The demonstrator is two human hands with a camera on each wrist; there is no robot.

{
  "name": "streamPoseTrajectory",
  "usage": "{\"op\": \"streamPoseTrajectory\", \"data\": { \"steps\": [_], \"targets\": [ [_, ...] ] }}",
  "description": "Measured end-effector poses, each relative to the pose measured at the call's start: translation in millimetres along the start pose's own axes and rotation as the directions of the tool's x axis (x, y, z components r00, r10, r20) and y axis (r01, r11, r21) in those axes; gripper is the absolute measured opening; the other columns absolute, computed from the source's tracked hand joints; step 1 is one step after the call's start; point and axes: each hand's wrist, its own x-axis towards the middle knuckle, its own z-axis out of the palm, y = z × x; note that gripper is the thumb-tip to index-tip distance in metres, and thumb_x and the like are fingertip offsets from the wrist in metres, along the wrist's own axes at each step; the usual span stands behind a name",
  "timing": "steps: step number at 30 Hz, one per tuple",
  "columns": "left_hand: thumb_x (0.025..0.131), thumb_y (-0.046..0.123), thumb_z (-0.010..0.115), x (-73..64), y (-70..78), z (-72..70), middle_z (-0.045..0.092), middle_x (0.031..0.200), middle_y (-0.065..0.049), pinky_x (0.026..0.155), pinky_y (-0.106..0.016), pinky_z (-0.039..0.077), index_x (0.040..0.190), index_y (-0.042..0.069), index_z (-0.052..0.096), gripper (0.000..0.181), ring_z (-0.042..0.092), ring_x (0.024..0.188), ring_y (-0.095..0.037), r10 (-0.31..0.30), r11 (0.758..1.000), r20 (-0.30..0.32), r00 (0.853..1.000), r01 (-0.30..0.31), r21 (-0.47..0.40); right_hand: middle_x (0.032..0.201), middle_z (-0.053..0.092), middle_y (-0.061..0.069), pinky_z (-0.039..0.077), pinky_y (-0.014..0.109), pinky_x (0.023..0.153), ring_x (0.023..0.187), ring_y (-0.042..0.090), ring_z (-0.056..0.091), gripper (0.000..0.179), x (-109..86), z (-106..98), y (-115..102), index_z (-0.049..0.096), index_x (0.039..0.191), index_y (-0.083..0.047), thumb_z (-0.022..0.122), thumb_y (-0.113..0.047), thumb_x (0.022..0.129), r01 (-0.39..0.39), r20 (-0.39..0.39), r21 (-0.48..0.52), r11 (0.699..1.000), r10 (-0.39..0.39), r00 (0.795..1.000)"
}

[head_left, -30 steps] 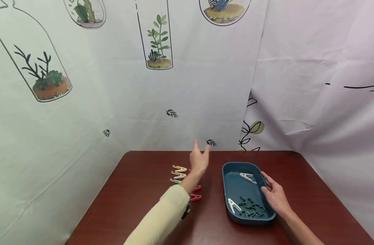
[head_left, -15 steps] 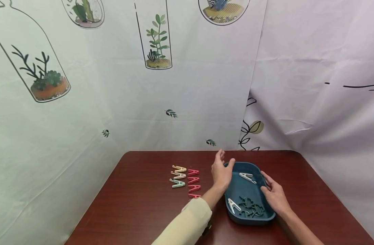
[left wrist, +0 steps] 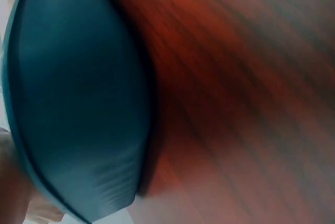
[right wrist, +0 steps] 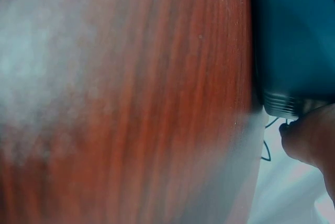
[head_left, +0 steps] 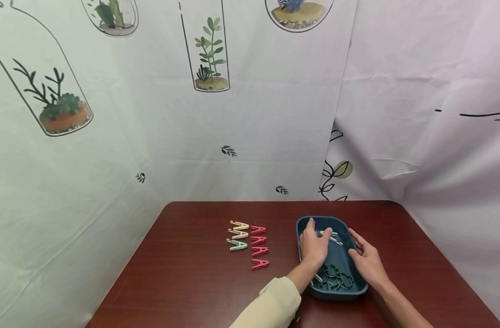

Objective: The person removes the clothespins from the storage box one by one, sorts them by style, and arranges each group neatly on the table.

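A blue rectangular tray [head_left: 302, 223] stands on the table. My left hand [head_left: 314, 246] is over its left side, index finger and thumb spread apart, with nothing seen between them. Just past the thumb lies a white clothespin [head_left: 336, 241] inside the tray. Another white clothespin [head_left: 318, 277] in the tray is mostly covered by my left wrist. My right hand [head_left: 369, 262] grips the tray's right rim, its thumb at the inner edge and its fingers outside. The left wrist view shows the tray's outer wall [left wrist: 78, 93]; in the right wrist view a fingertip [right wrist: 303, 135] shows beside the tray.
Dark green thin curved pieces [head_left: 338, 277] lie at the tray's near end. To the left, two columns of clothespins rest on the brown table [head_left: 184, 273]: red ones [head_left: 260, 251], yellowish ones [head_left: 239, 226] and a mint-green one [head_left: 237, 246]. A printed cloth [head_left: 274, 136] hangs behind.
From above the clothespin columns, my left hand has moved right and down over the tray, uncovering the red clothespins. My right hand has stayed on the rim, and the tray has not moved.
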Motion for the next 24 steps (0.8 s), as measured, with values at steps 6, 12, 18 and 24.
{"op": "streamPoseTrajectory", "data": {
  "steps": [6,12,18,24],
  "targets": [
    [0.097,0.030,0.080,1.2,-5.6,10.9,0.058,0.150,-0.021,0.113,-0.058,0.044,0.151,-0.005,0.052,0.071,0.051,0.142,-0.040,-0.121,0.990,0.045,0.992,0.118,0.074,0.163,0.034,0.036,0.047,0.007,0.085,0.142,0.050,0.045,0.060,-0.3,0,0,0.026,0.163,0.008,0.046,0.007,0.107,0.002,-0.007,0.002,1.000,-0.002,1.000],
    [0.094,0.028,0.084,1.6,-7.9,16.8,0.062,0.144,-0.023,0.108,-0.057,0.048,0.148,-0.007,0.055,0.071,0.056,0.137,-0.040,-0.176,0.978,0.066,0.982,0.167,0.126,0.163,0.034,0.036,0.050,0.011,0.086,0.141,0.048,0.047,0.061,1.8,0,2,0.025,0.164,0.007,0.045,0.008,0.107,-0.008,-0.002,0.008,1.000,0.008,1.000],
    [0.093,0.025,0.085,3.8,-8.1,24.7,0.062,0.144,-0.023,0.110,-0.056,0.047,0.150,-0.008,0.052,0.073,0.055,0.138,-0.039,-0.178,0.972,0.061,0.982,0.166,0.166,0.162,0.035,0.035,0.049,0.009,0.085,0.142,0.048,0.047,0.062,2.1,0,1,0.025,0.164,0.007,0.046,0.007,0.106,-0.018,-0.006,-0.002,1.000,0.018,1.000],
    [0.090,0.021,0.087,8.4,-12.4,32.9,0.061,0.146,-0.022,0.111,-0.056,0.046,0.151,-0.007,0.051,0.076,0.054,0.139,-0.040,-0.180,0.969,0.060,0.982,0.167,0.180,0.162,0.036,0.034,0.051,0.014,0.087,0.140,0.046,0.048,0.061,1.3,1,1,0.025,0.164,0.007,0.046,0.009,0.106,-0.017,0.002,0.016,1.000,0.017,1.000]
  ]
}}
